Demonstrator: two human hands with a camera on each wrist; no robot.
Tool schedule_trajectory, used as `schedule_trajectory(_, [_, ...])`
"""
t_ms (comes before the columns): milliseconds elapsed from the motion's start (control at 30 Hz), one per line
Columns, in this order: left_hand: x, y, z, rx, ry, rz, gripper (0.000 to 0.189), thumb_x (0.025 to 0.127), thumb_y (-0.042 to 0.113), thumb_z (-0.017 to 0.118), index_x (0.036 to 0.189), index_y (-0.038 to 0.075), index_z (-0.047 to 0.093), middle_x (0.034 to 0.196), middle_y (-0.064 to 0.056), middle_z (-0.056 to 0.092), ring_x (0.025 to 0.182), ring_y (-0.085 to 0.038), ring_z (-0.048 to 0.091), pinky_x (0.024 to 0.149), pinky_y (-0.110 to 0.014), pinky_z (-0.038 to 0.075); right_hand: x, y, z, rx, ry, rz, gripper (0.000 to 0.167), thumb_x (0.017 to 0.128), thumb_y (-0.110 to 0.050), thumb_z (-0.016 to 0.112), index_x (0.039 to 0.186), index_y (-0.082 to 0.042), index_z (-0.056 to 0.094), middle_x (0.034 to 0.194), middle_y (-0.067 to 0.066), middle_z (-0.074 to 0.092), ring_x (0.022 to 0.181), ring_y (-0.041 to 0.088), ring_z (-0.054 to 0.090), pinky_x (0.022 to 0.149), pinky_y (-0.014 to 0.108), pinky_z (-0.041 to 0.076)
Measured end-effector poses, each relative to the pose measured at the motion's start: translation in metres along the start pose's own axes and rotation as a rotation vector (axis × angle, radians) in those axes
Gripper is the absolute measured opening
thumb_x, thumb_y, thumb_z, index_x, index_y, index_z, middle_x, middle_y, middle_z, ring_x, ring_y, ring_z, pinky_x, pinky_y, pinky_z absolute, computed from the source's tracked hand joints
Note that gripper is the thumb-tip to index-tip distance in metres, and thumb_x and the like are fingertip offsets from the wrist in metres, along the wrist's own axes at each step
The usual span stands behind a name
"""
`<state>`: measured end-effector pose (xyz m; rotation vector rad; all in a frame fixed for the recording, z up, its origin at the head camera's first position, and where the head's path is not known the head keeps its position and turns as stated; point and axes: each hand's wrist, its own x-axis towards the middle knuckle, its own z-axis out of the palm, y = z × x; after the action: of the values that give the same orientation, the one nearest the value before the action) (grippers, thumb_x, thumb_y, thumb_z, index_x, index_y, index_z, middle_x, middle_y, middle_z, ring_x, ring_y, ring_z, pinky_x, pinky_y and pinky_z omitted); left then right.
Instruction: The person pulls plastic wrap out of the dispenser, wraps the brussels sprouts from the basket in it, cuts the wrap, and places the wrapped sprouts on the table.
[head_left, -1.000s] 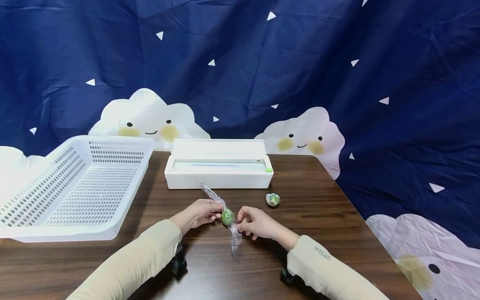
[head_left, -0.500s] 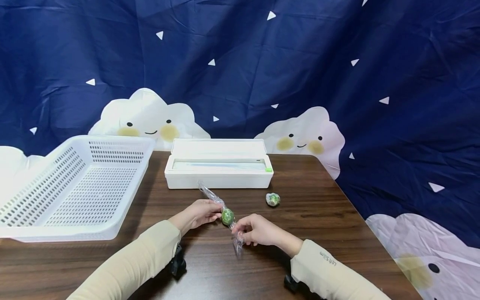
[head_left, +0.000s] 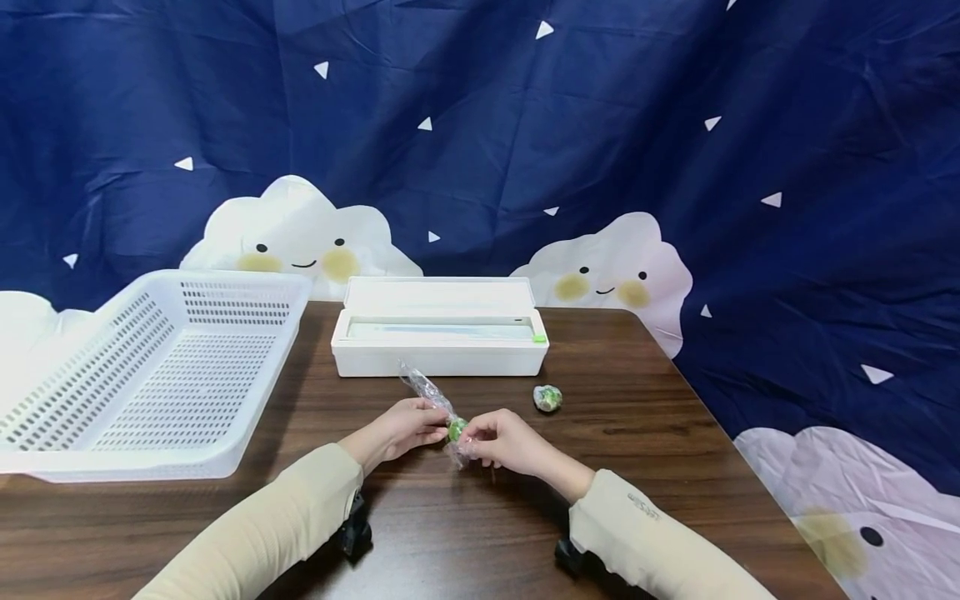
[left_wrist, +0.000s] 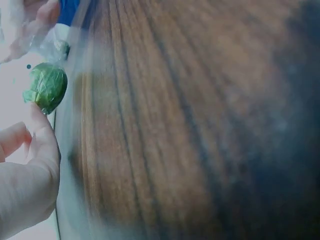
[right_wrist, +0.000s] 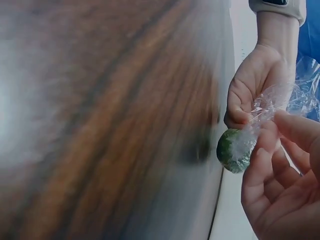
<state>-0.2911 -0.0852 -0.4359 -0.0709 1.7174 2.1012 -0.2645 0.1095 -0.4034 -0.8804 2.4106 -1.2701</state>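
Observation:
A small green Brussels sprout (left_wrist: 48, 87) is wrapped in cling film (head_left: 429, 388), whose loose tail stretches toward the white box. My left hand (head_left: 408, 427) pinches the wrapped sprout from the left. On the other side, my right hand (head_left: 510, 443) pinches the near end of the film, close against the sprout. In the right wrist view the film bunches between thumb and finger above the sprout. Right fingers partly cover the sprout in the head view. Another sprout (head_left: 547, 398), also in film, lies on the table behind my right hand.
A white cling film dispenser (head_left: 441, 361) stands at the back with its lid up. To the left is a large white perforated basket (head_left: 217, 462). The brown wooden table (head_left: 637, 500) ends at a slanted right edge, with a blue cloud-patterned curtain (head_left: 480, 150) behind.
My right hand first slid down the film's near tail, then came back up beside the sprout, bringing that tail up with it. My left hand stays nearly still.

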Motion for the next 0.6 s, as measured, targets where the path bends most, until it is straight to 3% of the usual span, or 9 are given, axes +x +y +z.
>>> schedule_trajectory(200, [-0.004,0.001,0.002,0.015,-0.010,0.024,0.006,0.093,-0.003,0.048,0.095,-0.008,0.050,0.081,-0.011,0.060,0.069,-0.012,0.060,0.069,-0.023,0.051,0.012,0.001,0.002,0.046,0.044,-0.014,0.007,0.086,-0.007,0.064,0.086,0.000,0.067,0.071,0.003,0.057,0.052,0.014,0.050,0.045,0.028,0.044])
schedule_trajectory(300, [-0.006,0.001,0.003,0.027,-0.011,0.043,0.005,0.092,-0.003,0.048,0.093,-0.007,0.049,0.084,-0.011,0.058,0.070,-0.013,0.058,0.071,-0.024,0.050,0.011,-0.013,0.001,0.075,0.079,-0.022,0.008,0.086,-0.001,0.062,0.087,0.006,0.065,0.077,0.003,0.055,0.053,0.015,0.050,0.046,0.029,0.045])
schedule_trajectory(600, [-0.004,-0.003,0.002,0.024,-0.014,0.069,0.003,0.092,-0.005,0.047,0.090,-0.004,0.048,0.083,-0.009,0.055,0.071,-0.011,0.057,0.071,-0.024,0.049,0.025,0.002,0.007,0.218,0.170,0.093,0.012,0.084,-0.008,0.066,0.090,0.002,0.066,0.086,0.006,0.052,0.048,0.009,0.049,0.044,0.022,0.043])
